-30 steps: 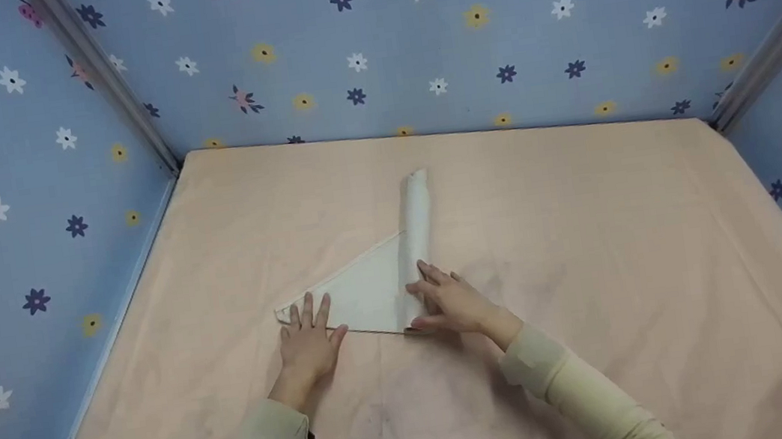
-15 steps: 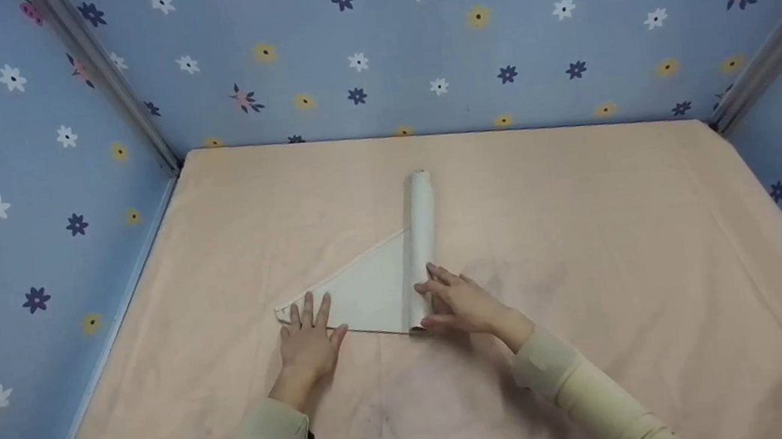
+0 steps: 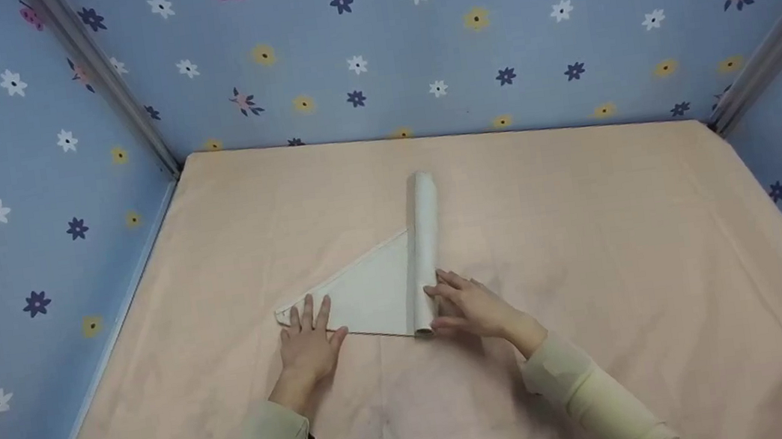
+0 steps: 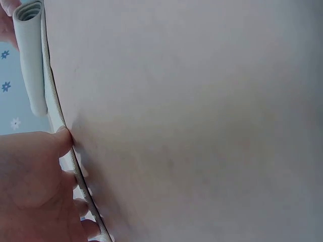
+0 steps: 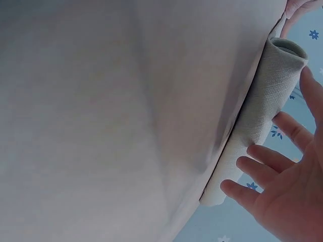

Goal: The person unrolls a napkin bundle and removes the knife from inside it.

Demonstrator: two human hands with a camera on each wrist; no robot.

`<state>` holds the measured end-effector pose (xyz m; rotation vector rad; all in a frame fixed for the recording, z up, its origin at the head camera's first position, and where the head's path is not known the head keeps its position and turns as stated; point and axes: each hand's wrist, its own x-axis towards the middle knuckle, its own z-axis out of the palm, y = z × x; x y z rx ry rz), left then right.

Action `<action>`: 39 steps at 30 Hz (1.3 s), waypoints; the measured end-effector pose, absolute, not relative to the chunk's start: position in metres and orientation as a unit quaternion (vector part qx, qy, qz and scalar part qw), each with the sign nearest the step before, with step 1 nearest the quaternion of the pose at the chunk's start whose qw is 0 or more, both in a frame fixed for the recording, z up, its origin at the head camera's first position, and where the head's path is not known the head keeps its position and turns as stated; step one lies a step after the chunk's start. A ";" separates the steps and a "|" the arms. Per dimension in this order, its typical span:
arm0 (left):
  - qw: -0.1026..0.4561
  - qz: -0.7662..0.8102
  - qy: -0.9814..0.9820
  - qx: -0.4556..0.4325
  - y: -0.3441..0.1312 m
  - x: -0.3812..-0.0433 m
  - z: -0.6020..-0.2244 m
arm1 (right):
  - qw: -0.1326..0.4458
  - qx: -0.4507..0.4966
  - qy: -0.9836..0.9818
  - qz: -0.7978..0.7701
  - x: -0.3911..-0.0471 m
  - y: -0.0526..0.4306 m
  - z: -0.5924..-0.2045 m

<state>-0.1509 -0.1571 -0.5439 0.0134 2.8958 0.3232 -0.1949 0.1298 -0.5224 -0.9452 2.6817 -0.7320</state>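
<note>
A pale, off-white piece of fabric lies on the covered table, its left part a flat, tapering panel (image 3: 371, 294) and its right side a long roll (image 3: 425, 222). My left hand (image 3: 309, 351) rests with spread fingers on the narrow left tip of the panel. In the left wrist view, the thumb (image 4: 63, 140) lies at the near edge. My right hand (image 3: 482, 311) is at the near half of the roll, on its right side. Seen from the right wrist, extended fingers touch the woven roll (image 5: 257, 101) along its length; its coiled end faces me.
A peach cloth (image 3: 590, 238) with wrinkles covers the table. Blue panels (image 3: 395, 22) printed with flowers and butterflies stand along the back and both sides, with grey posts (image 3: 109, 83) at the corners.
The roll has shifted a little to the right and the flat panel beside it has grown slightly wider. My right hand has moved rightward with it, while the left hand stays in place.
</note>
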 end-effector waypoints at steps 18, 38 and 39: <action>0.113 0.107 0.988 0.007 -0.157 -0.149 -0.543 | 0.083 -0.326 0.911 -0.239 -0.193 0.126 -0.522; 0.118 0.110 0.987 -0.001 -0.156 -0.150 -0.542 | 0.067 -0.308 0.916 -0.248 -0.194 0.094 -0.519; 0.118 0.106 0.987 0.000 -0.156 -0.150 -0.542 | 0.066 -0.306 0.918 -0.245 -0.194 0.091 -0.519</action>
